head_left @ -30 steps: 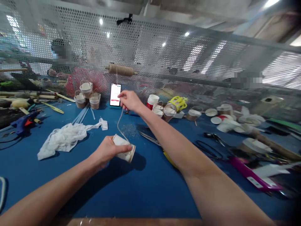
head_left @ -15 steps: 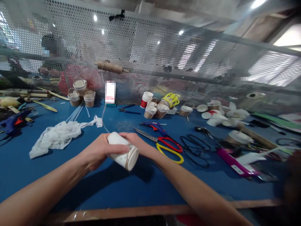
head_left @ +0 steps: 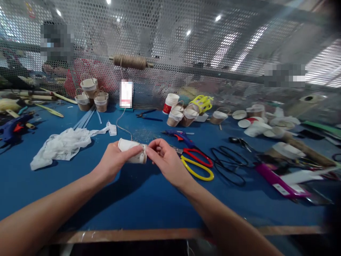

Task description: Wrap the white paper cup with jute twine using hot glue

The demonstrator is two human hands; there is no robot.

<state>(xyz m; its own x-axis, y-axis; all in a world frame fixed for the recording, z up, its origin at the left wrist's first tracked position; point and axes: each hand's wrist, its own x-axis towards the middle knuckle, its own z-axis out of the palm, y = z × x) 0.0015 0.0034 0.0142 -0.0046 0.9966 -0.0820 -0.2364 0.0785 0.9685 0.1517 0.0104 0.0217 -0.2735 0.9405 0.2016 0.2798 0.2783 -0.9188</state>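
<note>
My left hand is closed around a white paper cup, tipped on its side above the blue table. Brown twine circles the cup near its right end, where my left thumb presses. At that end my right hand has thumb and forefinger pinched together on the twine, the other fingers curled. A length of twine runs from behind the cup back towards a spool of twine on the mesh screen. Just right of my right hand lie large scissors with red and yellow handles.
A blue glue gun and a coiled black cable lie to the right, near a purple packet. Crumpled white cloth is at left. Small twine-handled buckets and a lit phone stand at the back.
My right hand has come from behind the cup to its right end. The cup has turned closer to level and moved slightly left and up in view.
</note>
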